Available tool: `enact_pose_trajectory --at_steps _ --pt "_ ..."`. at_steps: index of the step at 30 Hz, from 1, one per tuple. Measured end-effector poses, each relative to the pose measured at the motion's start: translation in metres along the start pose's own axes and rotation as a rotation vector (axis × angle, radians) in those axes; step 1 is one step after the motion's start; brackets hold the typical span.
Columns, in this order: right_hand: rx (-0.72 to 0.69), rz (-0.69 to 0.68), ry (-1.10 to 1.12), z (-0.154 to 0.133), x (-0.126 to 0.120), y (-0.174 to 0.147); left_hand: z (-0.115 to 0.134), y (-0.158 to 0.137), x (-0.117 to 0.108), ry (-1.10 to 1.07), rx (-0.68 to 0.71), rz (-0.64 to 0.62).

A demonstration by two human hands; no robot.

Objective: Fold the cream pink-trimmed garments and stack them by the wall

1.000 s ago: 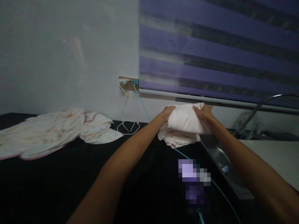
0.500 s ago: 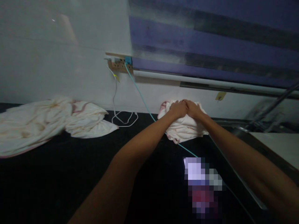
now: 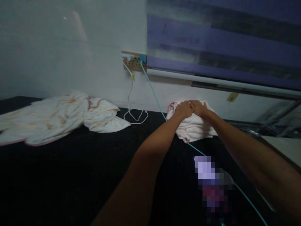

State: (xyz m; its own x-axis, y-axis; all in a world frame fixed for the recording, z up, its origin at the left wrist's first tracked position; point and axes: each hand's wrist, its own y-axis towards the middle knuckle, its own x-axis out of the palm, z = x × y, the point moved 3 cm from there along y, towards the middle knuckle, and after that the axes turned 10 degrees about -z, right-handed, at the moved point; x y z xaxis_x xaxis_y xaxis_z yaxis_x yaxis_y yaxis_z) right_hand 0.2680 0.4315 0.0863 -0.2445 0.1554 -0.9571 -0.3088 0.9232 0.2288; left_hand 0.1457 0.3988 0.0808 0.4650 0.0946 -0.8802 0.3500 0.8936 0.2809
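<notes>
A pile of folded pale pink cloths (image 3: 195,128) lies on the black counter (image 3: 70,175) close to the wall. My left hand (image 3: 184,110) and my right hand (image 3: 198,107) rest side by side, palms down, on top of the pile, fingertips touching. Neither hand grips the fabric; both lie flat on it. Far to the left, a crumpled heap of similar pale cloth (image 3: 54,116) spreads over the counter, out of reach of both hands.
A wall socket (image 3: 135,61) holds a white cable (image 3: 131,103) and a teal cable (image 3: 155,97) that runs under the pile toward the front. A blurred lit object (image 3: 209,182) lies on the counter. Striped blinds (image 3: 223,47) hang above; a tap (image 3: 277,114) shows at right.
A second ago both hands held a folded cloth above the pile. They set it down on the pile and now lie flat on top. The view shifted slightly.
</notes>
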Motion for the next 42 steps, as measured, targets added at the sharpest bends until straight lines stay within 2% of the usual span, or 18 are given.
enact_pose_trajectory --at_steps 3,6,8,11,14,17,20,22,25,31,42 --pt "0.008 -0.009 -0.098 -0.028 -0.018 -0.015 -0.001 -0.022 -0.022 0.012 0.062 0.030" --pt "-0.045 0.103 -0.142 -0.071 -0.045 -0.032 -0.007 -0.063 -0.051 0.015 0.145 0.025" --pt "-0.147 0.160 -0.075 -0.108 -0.063 -0.048 -0.016 -0.098 -0.072 0.009 0.175 -0.015" --pt "-0.248 0.190 0.080 -0.168 -0.082 -0.089 -0.031 -0.156 -0.099 -0.006 0.126 -0.097" --pt "-0.254 0.162 0.147 -0.223 -0.078 -0.153 -0.041 -0.220 -0.111 -0.021 0.018 -0.150" --pt "-0.195 0.069 0.150 -0.256 -0.047 -0.224 -0.042 -0.285 -0.100 -0.032 -0.085 -0.166" --pt "-0.063 -0.060 0.140 -0.263 -0.005 -0.283 -0.035 -0.343 -0.074 -0.031 -0.146 -0.193" --pt "0.002 -0.161 0.111 -0.259 0.020 -0.309 -0.027 -0.372 -0.056 -0.012 -0.153 -0.204" --pt "-0.022 -0.238 0.075 -0.251 0.043 -0.333 -0.018 -0.399 -0.039 0.038 -0.128 -0.182" --pt "-0.087 -0.184 0.130 -0.243 0.052 -0.346 -0.017 -0.408 -0.035 0.046 -0.091 -0.129" --pt "-0.169 -0.093 0.376 -0.226 0.067 -0.340 -0.016 -0.409 -0.045 -0.077 -0.088 -0.111"
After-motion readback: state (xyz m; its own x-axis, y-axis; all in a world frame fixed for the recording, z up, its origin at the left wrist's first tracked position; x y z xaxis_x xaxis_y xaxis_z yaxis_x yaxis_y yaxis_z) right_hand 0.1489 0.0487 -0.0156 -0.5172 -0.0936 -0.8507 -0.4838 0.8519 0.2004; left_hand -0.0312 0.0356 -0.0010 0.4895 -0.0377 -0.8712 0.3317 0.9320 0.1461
